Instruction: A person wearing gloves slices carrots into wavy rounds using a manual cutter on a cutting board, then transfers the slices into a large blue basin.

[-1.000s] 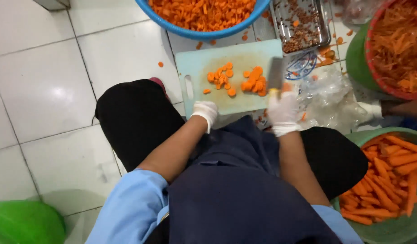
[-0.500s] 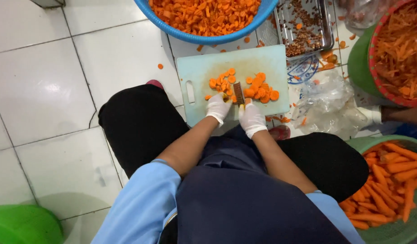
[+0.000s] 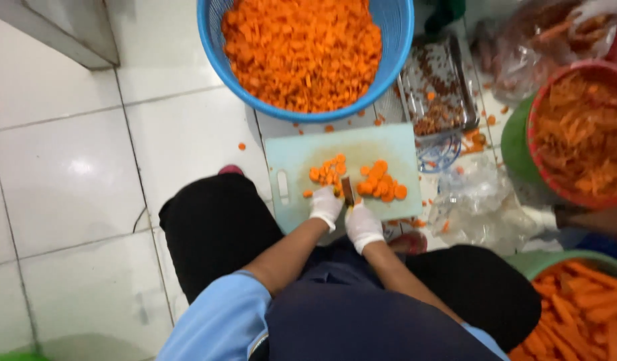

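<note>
A pale green cutting board (image 3: 342, 148) lies on the tiled floor in front of my knees. Two heaps of sliced carrot (image 3: 382, 184) sit on it. My left hand (image 3: 325, 206), in a white glove, is curled down on a carrot piece (image 3: 327, 172) at the board's near edge. My right hand (image 3: 363, 226), also gloved, is closed on the handle of a knife (image 3: 347, 190). The blade stands edge-on between the two heaps, right beside my left fingers.
A blue basket (image 3: 403, 40) full of chopped carrot stands beyond the board. To the right are a metal tray (image 3: 442, 87), a red bowl (image 3: 532, 134) of carrot peelings, a crumpled plastic bag (image 3: 475, 207) and a green basin (image 3: 536, 262) of whole carrots. Another person's gloved hand (image 3: 546, 217) reaches in at the right.
My right hand has carried the knife from the board's right edge to its middle, beside my left hand. Both hands now sit close together over the carrot.
</note>
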